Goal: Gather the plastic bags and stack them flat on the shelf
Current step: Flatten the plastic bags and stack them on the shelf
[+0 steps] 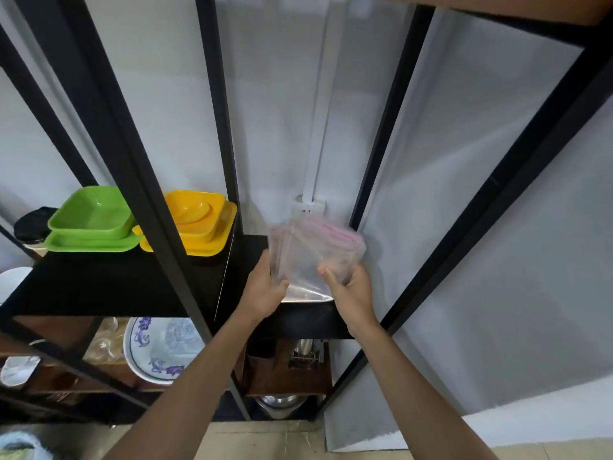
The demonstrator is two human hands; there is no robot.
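Above the black shelf (pixel 298 318), both hands grip the plastic bags (pixel 315 254); left hand (pixel 265 288) and right hand (pixel 348 290) pinch opposite edges. The fingers (pixel 326 277) hold the sheaf upright, likely to square it before laying it flat.

No text, label, brand, number or sign can be read anywhere in the frame. The plastic bags (pixel 315 250) near the centre carry only pink strips along their tops, blurred and without lettering. The plate (pixel 156 346) at lower left bears a blue and purple ornament, not writing. The green dishes (pixel 93 224) and yellow dishes (pixel 195 220) at left are plain.
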